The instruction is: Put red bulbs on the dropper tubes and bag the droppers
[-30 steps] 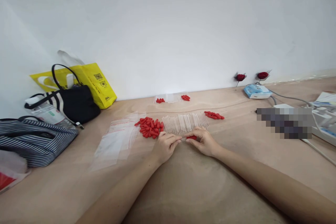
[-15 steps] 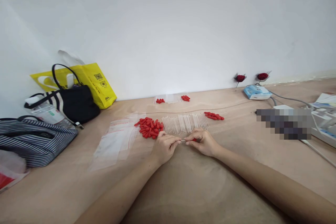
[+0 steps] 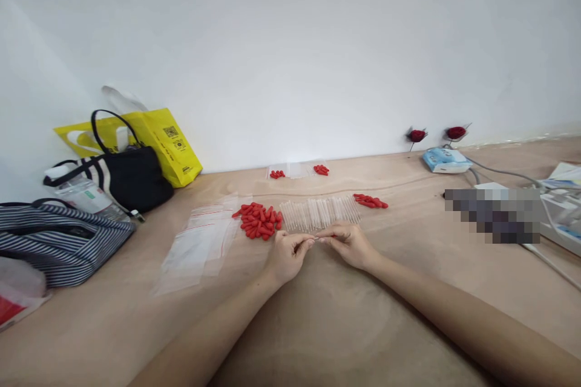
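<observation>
My left hand [image 3: 288,254] and my right hand [image 3: 347,243] meet fingertip to fingertip over the wooden table [image 3: 345,326], both pinched shut. Between them is a thin clear tube; the red cap seen earlier is hidden inside my right fingers. Just beyond my hands lies a row of clear tubes [image 3: 320,213]. To its left sits a heap of red caps [image 3: 258,219], and a smaller cluster of red caps [image 3: 370,200] lies to its right.
Clear zip bags [image 3: 200,242] lie left of the caps. More bags with red caps [image 3: 297,170] rest near the wall. Striped bags [image 3: 59,236], a black bag [image 3: 131,175] and a yellow bag [image 3: 170,142] stand far left. Cables, a blue packet [image 3: 445,159] and boxes are at right.
The red cap showing in my right fingers has slid out of sight as my hands pushed together. Both hands shifted slightly toward the tubes.
</observation>
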Motion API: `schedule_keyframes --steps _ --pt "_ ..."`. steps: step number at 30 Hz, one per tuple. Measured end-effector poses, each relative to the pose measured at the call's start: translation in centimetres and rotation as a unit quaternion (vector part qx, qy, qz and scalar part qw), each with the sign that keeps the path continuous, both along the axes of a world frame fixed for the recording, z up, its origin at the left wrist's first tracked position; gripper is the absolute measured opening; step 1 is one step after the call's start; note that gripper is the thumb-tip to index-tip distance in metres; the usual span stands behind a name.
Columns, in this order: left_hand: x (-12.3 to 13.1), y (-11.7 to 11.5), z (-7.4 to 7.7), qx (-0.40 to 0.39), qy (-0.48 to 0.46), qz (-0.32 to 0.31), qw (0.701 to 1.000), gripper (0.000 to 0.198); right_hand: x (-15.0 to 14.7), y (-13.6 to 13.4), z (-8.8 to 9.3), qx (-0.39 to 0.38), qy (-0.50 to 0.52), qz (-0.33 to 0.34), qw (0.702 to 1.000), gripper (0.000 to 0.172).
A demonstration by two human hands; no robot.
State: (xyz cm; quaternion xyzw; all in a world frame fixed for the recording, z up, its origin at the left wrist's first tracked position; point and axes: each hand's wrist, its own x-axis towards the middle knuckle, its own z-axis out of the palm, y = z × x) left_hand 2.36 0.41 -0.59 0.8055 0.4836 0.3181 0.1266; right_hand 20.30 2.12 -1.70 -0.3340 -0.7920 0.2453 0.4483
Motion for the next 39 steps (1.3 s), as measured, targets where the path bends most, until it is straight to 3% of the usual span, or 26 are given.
schedule_keyframes --steps 9,14,22,30,39 --pt "-0.5 0.4 0.0 -0.015 -0.032 0.017 0.999 0.018 0.5 0.0 0.5 -0.002 -0.057 -0.013 0.998 0.034" --pt "-0.8 0.5 0.1 0.001 -0.028 0.020 0.999 0.020 1.6 0.6 0.6 -0.057 -0.068 -0.056 0.994 0.024" --pt "-0.7 0.5 0.1 0.028 -0.020 0.016 0.999 0.016 1.4 0.6 0.0 -0.010 -0.107 -0.021 0.994 0.025" --pt "-0.7 0.5 0.1 0.033 -0.020 0.010 0.999 0.013 1.0 0.3 0.3 -0.049 -0.067 -0.035 0.996 0.016" --pt "-0.7 0.5 0.0 0.044 -0.024 -0.027 0.998 0.014 1.0 0.1 0.2 -0.084 -0.046 -0.003 0.995 0.018"
